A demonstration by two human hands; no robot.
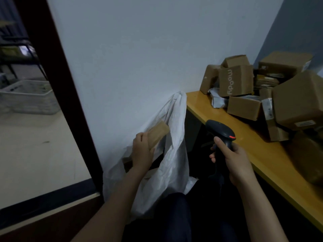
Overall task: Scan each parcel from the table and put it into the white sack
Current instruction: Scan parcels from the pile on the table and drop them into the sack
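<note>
Head view: the left hand pinches a small brown parcel at the mouth of the white sack, seemingly just over its rim. The right hand grips the scanner; beyond it to the right, parcels crowd the table

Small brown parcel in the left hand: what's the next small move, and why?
Probably lower it and release: the left hand holds the small brown parcel at the white sack's open mouth, and the right hand holds the barcode scanner apart.
</note>
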